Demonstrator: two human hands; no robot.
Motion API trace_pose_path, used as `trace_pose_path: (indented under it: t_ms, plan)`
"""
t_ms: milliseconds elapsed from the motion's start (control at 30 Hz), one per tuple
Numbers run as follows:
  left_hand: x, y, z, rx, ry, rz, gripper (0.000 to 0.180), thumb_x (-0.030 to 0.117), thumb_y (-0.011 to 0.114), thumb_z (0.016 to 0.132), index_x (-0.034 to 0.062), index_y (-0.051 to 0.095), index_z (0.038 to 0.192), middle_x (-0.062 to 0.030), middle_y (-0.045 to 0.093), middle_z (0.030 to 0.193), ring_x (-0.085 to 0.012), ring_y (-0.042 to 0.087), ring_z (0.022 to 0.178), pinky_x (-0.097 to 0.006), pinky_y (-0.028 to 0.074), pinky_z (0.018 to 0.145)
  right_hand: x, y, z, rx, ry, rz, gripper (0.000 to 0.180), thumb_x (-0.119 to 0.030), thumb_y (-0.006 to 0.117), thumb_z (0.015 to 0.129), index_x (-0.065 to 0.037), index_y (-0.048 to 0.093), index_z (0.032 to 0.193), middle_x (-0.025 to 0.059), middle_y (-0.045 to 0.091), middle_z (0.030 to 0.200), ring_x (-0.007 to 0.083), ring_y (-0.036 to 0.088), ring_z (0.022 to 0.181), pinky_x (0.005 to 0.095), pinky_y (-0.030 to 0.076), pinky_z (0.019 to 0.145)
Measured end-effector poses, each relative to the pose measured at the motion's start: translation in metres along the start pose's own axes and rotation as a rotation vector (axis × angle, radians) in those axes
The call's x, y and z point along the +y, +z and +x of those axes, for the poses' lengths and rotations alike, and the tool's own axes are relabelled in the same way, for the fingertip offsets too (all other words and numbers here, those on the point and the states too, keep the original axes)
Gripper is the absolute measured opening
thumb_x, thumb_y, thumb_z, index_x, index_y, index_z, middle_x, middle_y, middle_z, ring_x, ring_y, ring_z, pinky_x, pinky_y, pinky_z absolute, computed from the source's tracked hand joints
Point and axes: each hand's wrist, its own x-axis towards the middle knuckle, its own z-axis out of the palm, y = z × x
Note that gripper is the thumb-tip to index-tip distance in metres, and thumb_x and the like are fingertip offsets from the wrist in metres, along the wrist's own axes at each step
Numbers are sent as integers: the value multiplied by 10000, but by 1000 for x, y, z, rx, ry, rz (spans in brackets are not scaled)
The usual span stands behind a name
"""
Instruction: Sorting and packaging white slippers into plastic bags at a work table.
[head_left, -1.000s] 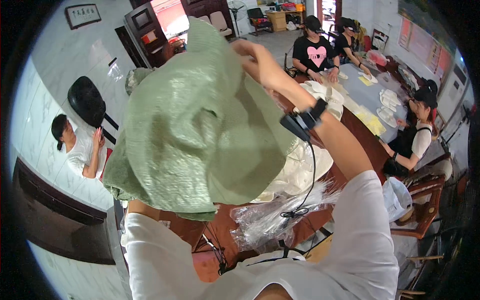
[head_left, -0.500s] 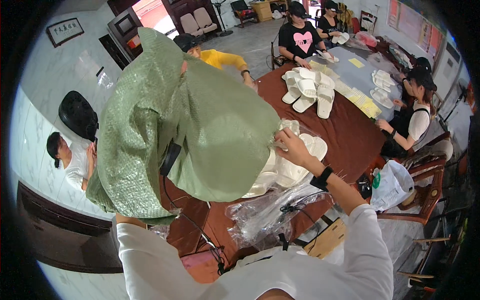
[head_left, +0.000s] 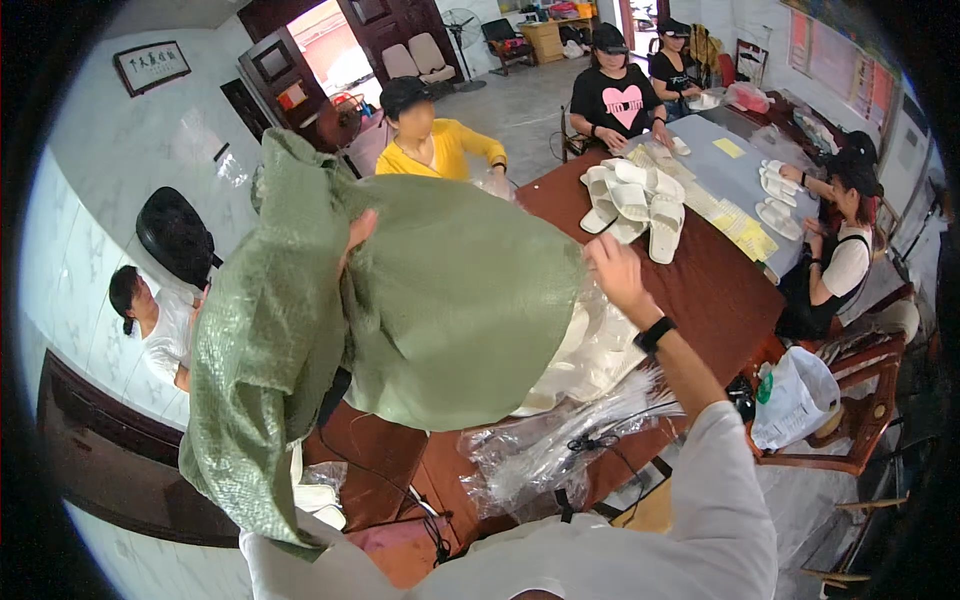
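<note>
A large green woven sack (head_left: 450,290) hangs spread out in front of me, above the table. My right hand (head_left: 617,272), with a black band at the wrist, pinches its right edge. At the sack's upper fold, part of my left hand (head_left: 361,229) shows, closed on the fabric; the sack covers the rest of that hand and its forearm. Behind and below the right edge lie cream slippers (head_left: 600,350), partly under clear plastic. Clear plastic bags (head_left: 520,465) lie along the near table edge.
More cream slippers (head_left: 632,200) are heaped on the brown tabletop (head_left: 720,290). Yellow sheets (head_left: 735,222) lie beside them. Black cables (head_left: 595,442) cross the near edge. Several people sit or stand around the table. A white bag (head_left: 795,400) rests on a wooden chair (head_left: 860,420) at right.
The sack has dropped lower and its top has folded down, uncovering the person in yellow. My right hand has shifted slightly right and up, still gripping the edge. More of my left hand shows.
</note>
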Motion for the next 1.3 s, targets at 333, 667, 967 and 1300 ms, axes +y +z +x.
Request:
trace_pose_path:
  t_ms: [333,667,967,1300]
  plan:
    - [-2,-8,38,117,63,-86,480,347,622,869,24,579,1222,-118,614,1152,-231,603,1009,-336,461,922,26,67,51,-160,360,840,75,-29,565,838,-30,535,907,93,542,843,256,603,758,357,497,692]
    - [64,-120,62,250,274,-188,329,188,672,873,8,598,1138,-121,624,1124,-251,614,1003,-383,512,868,-98,4,-39,-139,254,569,608,-328,698,815,-39,450,1289,219,459,1269,379,439,1190,470,380,973]
    - [86,-151,47,296,407,-191,230,128,703,845,31,633,1041,-91,648,1023,-224,627,901,-346,514,811,-124,11,-165,-413,180,366,674,-434,681,799,-75,456,1323,220,415,1294,432,365,1226,577,304,991]
    - [61,-191,-100,454,448,-322,324,148,643,898,-4,576,1176,-118,593,1202,-272,566,1079,-383,446,972,-120,49,-156,-322,373,351,113,-116,598,842,-32,541,891,155,529,905,352,549,792,452,455,659]
